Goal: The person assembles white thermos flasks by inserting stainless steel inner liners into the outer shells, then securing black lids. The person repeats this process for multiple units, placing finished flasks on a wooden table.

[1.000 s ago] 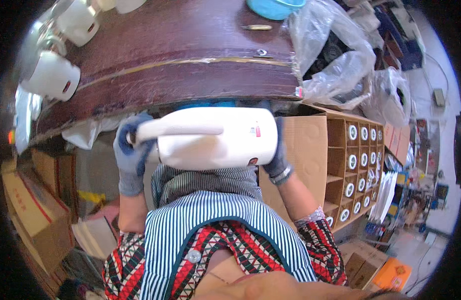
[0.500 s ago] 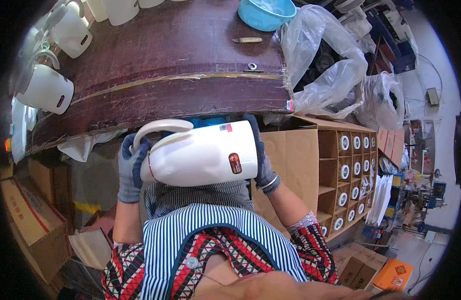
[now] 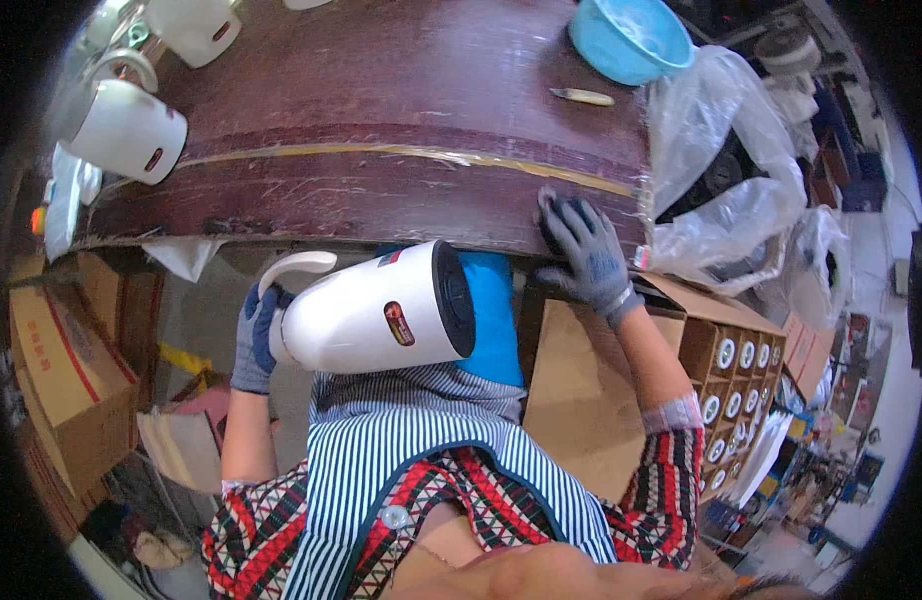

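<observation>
Fingers of the left hand (image 3: 253, 338), in a blue-grey glove, wrap the handle end of a white kettle (image 3: 376, 312) and hold it closed in the grip; the exact finger wrap behind the handle is partly hidden.

Item 1. White kettle: held on its side, just below the desk's front edge and above the striped apron (image 3: 421, 470), dark base turned toward the person's right, curved white handle (image 3: 296, 266) up and left. Lying sideways like this, its base and side label face the wearer, which suits looking it over; that is a judgement.

Item 2. Right hand (image 3: 586, 258), gloved grey: fingers spread fairly wide and laid flat on the front edge of the desk (image 3: 401, 110), holding nothing. It appears to brace the body while the other hand bears the kettle alone.

Item 3. Desk: dark red-brown, worn, a pale strip running along its edge. On it, well apart from the hands: a second white kettle (image 3: 129, 130) at far left, a blue bowl (image 3: 631, 38) at the far right, a small pale knife-like tool (image 3: 582, 97) just near the bowl.

Item 4. Clear plastic bags (image 3: 726, 190) hang at the desk's right end.

Item 5. Cardboard box with a divider grid (image 3: 726, 365), at the right below the desk, round-topped parts standing one per cell.

Item 6. Cardboard cartons (image 3: 66, 375), at the left on the floor.
</observation>
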`<state>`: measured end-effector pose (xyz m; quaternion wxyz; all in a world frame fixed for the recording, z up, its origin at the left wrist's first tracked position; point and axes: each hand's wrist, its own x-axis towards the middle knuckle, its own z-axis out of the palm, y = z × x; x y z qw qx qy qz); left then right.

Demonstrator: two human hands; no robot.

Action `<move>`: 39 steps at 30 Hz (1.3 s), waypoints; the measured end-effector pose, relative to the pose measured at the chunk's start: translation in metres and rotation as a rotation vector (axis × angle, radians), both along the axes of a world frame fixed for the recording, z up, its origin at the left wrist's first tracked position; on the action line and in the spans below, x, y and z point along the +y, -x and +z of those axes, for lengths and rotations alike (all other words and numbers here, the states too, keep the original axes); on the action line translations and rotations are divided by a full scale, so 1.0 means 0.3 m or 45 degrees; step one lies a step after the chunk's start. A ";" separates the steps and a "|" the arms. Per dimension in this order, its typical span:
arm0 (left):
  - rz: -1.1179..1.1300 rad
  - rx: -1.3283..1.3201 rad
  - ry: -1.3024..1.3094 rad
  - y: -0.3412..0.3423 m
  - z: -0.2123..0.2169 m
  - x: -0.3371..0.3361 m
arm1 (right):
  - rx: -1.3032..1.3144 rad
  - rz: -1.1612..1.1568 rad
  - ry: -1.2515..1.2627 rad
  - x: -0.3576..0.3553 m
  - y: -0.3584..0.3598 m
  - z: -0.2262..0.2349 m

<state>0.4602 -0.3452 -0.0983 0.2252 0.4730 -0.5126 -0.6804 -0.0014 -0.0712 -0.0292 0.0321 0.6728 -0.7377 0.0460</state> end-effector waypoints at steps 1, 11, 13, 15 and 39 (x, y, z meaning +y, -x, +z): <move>0.003 -0.009 -0.025 0.007 0.022 -0.017 | 0.173 0.068 0.018 0.034 0.000 -0.010; -0.089 0.035 -0.096 -0.008 0.005 -0.077 | -0.438 0.392 0.578 -0.125 -0.363 0.124; -0.106 0.076 -0.120 -0.016 -0.021 -0.090 | -0.604 0.330 0.510 -0.145 -0.399 0.113; -0.084 0.101 -0.146 -0.039 -0.035 -0.094 | -0.716 0.325 0.513 -0.142 -0.406 0.082; -0.786 -0.724 2.469 0.196 1.142 -0.613 | 0.209 -0.520 0.456 -0.155 0.017 -0.001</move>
